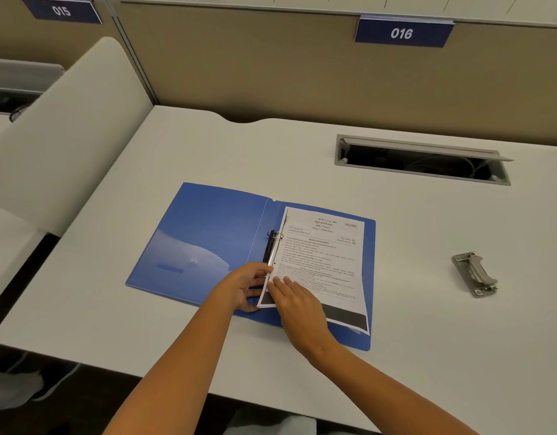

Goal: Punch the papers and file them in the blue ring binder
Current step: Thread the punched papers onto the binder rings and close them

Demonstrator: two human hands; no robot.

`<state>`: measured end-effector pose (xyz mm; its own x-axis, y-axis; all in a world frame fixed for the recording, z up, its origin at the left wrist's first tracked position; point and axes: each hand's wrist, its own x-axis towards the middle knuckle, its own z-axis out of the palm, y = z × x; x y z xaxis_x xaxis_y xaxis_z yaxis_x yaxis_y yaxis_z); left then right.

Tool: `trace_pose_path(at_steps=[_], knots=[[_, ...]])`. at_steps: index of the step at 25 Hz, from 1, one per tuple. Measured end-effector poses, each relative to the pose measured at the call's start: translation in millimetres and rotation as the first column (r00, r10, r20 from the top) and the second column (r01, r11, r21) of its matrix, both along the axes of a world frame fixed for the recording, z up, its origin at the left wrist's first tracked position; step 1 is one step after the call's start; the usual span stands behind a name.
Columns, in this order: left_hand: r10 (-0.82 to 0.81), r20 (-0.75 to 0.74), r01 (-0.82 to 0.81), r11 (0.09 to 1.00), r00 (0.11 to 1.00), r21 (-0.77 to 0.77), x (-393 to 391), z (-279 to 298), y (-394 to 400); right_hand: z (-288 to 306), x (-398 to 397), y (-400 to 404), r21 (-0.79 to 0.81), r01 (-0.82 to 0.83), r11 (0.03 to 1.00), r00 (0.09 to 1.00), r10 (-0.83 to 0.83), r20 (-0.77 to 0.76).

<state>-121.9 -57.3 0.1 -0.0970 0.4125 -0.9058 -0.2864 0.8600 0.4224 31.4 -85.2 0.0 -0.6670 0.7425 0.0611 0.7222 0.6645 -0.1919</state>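
Binder: blue ring binder (208, 233) lies open on desk (412, 309).
Papers: printed sheets (321, 262) on binder's right half, beside rings (272, 246).
Left grip: left hand (247, 285) pinches sheets' lower-left edge.
Right grip: right hand (297, 304), fingers flat, presses sheets.
Hole punch (475, 274): right of binder, apart.

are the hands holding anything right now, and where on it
The left hand grips the lower left edge of the white printed paper sheets, beside the metal ring mechanism of the open blue plastic binder. The right hand presses flat on the sheets' lower left corner.
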Motion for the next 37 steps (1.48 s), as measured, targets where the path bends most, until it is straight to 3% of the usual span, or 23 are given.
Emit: trace_pose_path(at_steps=[13,25,33,37], knots=[[0.063,-0.027,-0.064,0.998,0.998,-0.012,-3,2,11,-3,-25,-3,-0.077,-0.018,0.997,0.977,0.034,0.211],[0.251,0.147,-0.256,0.966,0.957,0.016,-5,-17,9,-9,-12,-6,-0.107,-0.095,0.99,0.972,0.116,0.204],[0.233,0.225,-0.243,0.97,0.946,0.013,-5,-23,8,5,-4,-2,-0.116,-0.113,0.987,0.966,0.137,0.221],[0.277,0.265,-0.29,0.957,0.924,0.013,-3,-23,5,12,1,3,-0.109,-0.223,0.969,0.93,0.245,0.273]])
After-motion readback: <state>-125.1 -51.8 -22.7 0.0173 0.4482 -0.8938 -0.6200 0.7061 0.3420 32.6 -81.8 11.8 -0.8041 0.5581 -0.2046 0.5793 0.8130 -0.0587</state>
